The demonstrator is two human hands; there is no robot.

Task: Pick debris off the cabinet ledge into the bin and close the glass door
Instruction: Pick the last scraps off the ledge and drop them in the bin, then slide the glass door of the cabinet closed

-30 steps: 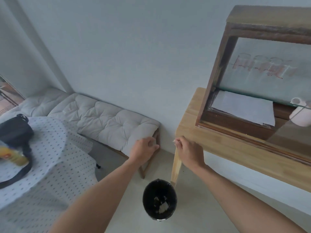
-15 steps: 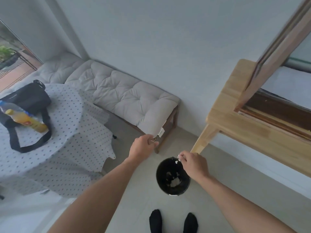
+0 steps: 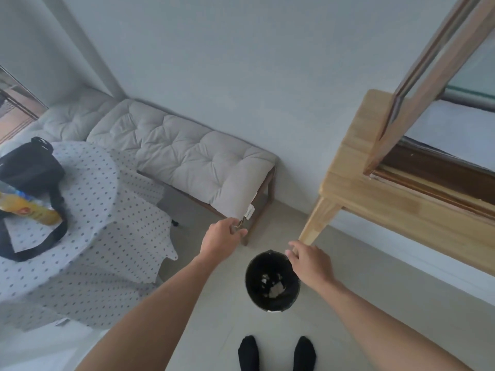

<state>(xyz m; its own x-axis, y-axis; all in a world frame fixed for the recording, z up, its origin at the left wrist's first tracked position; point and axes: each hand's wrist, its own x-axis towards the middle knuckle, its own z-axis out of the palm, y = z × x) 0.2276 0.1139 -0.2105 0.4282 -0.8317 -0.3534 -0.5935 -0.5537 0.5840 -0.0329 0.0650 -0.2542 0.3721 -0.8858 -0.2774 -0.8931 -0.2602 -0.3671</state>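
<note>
The right hand hangs over the far right rim of the round black plastic bin, which stands on the pale floor. Its fingers are drawn narrowly together at the tips, pointing away from the person; whether any scrap is pinched between them cannot be told. Directly below and just nearer than those fingertips, pale bits of debris lie on the bottom of the bin.

The left hand is held in the air to the left of the bin, its fingers curled loosely in, gripping nothing that can be seen. Just beyond them is the corner of the grey tufted cushioned bench.

Up and to the right of the right fingers, well apart, stands the light wooden worktop on its slanted leg, carrying the dark-framed wooden cabinet with its glass door swung open. The cabinet's brown ledge runs along its lower edge, with small pale specks on it.

Two feet in black socks stand on the floor nearer than the bin.
</note>
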